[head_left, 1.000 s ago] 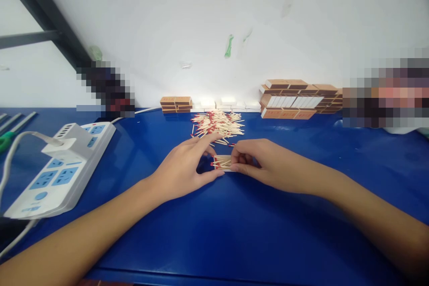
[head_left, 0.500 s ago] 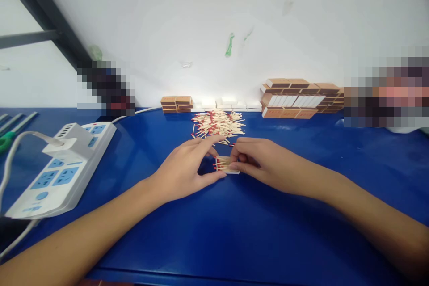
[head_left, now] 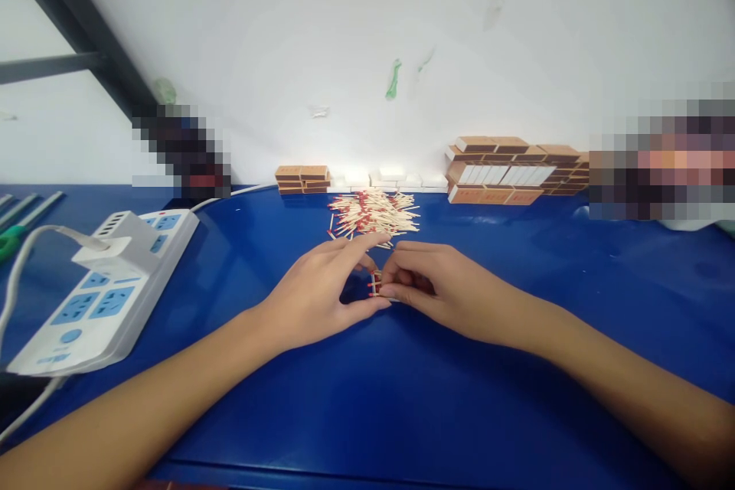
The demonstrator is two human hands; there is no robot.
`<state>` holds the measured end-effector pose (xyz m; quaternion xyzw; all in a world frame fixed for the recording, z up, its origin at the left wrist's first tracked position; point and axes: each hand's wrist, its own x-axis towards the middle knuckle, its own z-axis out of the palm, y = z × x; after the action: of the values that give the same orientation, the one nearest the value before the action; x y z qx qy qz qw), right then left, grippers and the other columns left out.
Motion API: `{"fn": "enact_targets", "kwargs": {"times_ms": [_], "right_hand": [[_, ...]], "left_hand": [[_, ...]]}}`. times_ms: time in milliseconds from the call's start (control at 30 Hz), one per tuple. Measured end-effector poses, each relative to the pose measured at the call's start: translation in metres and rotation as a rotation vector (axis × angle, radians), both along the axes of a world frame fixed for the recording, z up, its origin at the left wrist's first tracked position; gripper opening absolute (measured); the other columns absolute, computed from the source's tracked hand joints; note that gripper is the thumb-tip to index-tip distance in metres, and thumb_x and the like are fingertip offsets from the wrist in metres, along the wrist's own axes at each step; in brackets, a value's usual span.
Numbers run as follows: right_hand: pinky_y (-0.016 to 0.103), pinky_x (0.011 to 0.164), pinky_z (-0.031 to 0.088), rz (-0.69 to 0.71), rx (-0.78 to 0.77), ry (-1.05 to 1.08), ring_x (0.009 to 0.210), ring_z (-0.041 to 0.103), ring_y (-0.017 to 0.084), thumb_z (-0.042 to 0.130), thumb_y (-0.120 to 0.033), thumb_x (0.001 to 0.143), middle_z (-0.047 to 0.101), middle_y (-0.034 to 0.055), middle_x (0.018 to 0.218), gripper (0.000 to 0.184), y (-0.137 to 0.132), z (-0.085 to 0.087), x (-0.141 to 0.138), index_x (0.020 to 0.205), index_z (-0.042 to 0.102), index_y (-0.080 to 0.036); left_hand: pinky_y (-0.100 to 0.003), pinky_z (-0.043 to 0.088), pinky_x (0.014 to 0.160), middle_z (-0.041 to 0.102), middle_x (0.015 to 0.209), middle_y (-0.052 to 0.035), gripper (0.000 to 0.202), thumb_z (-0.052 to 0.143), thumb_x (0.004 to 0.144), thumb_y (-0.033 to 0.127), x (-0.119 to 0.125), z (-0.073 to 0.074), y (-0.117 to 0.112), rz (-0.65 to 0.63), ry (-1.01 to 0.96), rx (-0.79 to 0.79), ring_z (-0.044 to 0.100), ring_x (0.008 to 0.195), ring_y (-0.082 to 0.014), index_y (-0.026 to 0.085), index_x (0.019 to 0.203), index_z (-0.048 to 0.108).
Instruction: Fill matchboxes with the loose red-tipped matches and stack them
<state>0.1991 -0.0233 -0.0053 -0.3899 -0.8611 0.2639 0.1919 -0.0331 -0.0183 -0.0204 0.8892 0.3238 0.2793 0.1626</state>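
Observation:
A small white matchbox tray (head_left: 373, 280) lies on the blue table, with a few red-headed matches (head_left: 372, 285) showing in its left end. My left hand (head_left: 318, 289) curves around that end, thumb and fingers gripping the tray's two long sides. From the right, my right hand (head_left: 428, 279) reaches over the tray with fingertips pinched together on matches inside it. My right fingers hide most of the tray and the ends of the matches. Just beyond both hands lies a loose pile of matches (head_left: 376, 213).
Brown matchboxes (head_left: 494, 194) are stacked at the back right, with a smaller stack (head_left: 302, 179) back left. White trays (head_left: 392, 175) line the wall between them. A white power strip (head_left: 109, 298) with a plugged-in adapter and cable lies left. Blurred patches cover both sides.
My right hand has moved slightly left, farther over the tray, and now covers more of the matches. My left hand has stayed nearly in place around the tray.

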Motion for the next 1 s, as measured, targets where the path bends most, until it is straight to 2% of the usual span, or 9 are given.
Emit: {"fn": "enact_targets", "kwargs": {"times_ms": [133, 300, 467, 633, 867, 1000], "right_hand": [[0.028, 0.068, 0.043, 0.045, -0.033, -0.016, 0.076, 0.057, 0.015, 0.058, -0.029, 0.102, 0.065, 0.0019, 0.087, 0.018, -0.001, 0.002, 0.0, 0.088, 0.065, -0.021], [0.032, 0.075, 0.046, 0.103, 0.008, -0.082, 0.085, 0.06, 0.018, 0.054, -0.028, 0.104, 0.066, 0.0052, 0.099, 0.019, -0.004, 0.002, -0.004, 0.088, 0.063, -0.021], [0.031, 0.071, 0.046, 0.097, 0.059, -0.163, 0.081, 0.06, 0.017, 0.05, -0.03, 0.105, 0.066, 0.0071, 0.106, 0.019, -0.008, 0.006, -0.003, 0.093, 0.062, -0.021], [0.03, 0.065, 0.043, 0.05, 0.099, -0.198, 0.075, 0.06, 0.016, 0.055, -0.03, 0.103, 0.067, 0.0054, 0.1, 0.015, -0.007, 0.012, 0.004, 0.094, 0.062, -0.021], [0.028, 0.068, 0.044, 0.034, 0.079, -0.074, 0.079, 0.062, 0.016, 0.057, -0.025, 0.102, 0.068, 0.0048, 0.098, 0.014, -0.003, 0.0, -0.001, 0.089, 0.06, -0.02], [0.028, 0.067, 0.044, 0.051, 0.084, -0.085, 0.079, 0.062, 0.015, 0.056, -0.024, 0.103, 0.069, 0.0048, 0.097, 0.014, -0.004, 0.003, -0.001, 0.09, 0.061, -0.02]], "left_hand": [[-0.046, 0.054, 0.103, 0.075, 0.11, -0.0021, 0.072, 0.079, 0.089, 0.036, 0.0, 0.0, 0.001, -0.001, 0.011, -0.003, 0.071, 0.109, -0.0231, 0.028, 0.15, 0.041], [-0.046, 0.053, 0.106, 0.077, 0.113, -0.0021, 0.077, 0.082, 0.086, 0.036, -0.002, -0.002, 0.003, -0.044, 0.014, 0.004, 0.07, 0.117, -0.0249, 0.03, 0.151, 0.041], [-0.043, 0.054, 0.104, 0.077, 0.111, -0.0014, 0.075, 0.082, 0.087, 0.035, -0.002, -0.002, 0.003, -0.05, 0.007, 0.013, 0.071, 0.115, -0.0239, 0.029, 0.149, 0.041], [-0.044, 0.054, 0.103, 0.076, 0.105, 0.0007, 0.076, 0.082, 0.086, 0.035, -0.001, 0.001, 0.002, -0.026, 0.002, 0.038, 0.072, 0.106, -0.0223, 0.028, 0.149, 0.04], [-0.042, 0.055, 0.102, 0.075, 0.109, -0.0011, 0.074, 0.082, 0.086, 0.037, -0.001, -0.002, 0.001, -0.034, 0.009, 0.045, 0.071, 0.11, -0.0229, 0.027, 0.148, 0.042], [-0.042, 0.055, 0.102, 0.075, 0.111, -0.001, 0.075, 0.082, 0.087, 0.036, 0.0, -0.003, 0.001, -0.046, 0.017, 0.052, 0.071, 0.112, -0.023, 0.027, 0.149, 0.04]]}}
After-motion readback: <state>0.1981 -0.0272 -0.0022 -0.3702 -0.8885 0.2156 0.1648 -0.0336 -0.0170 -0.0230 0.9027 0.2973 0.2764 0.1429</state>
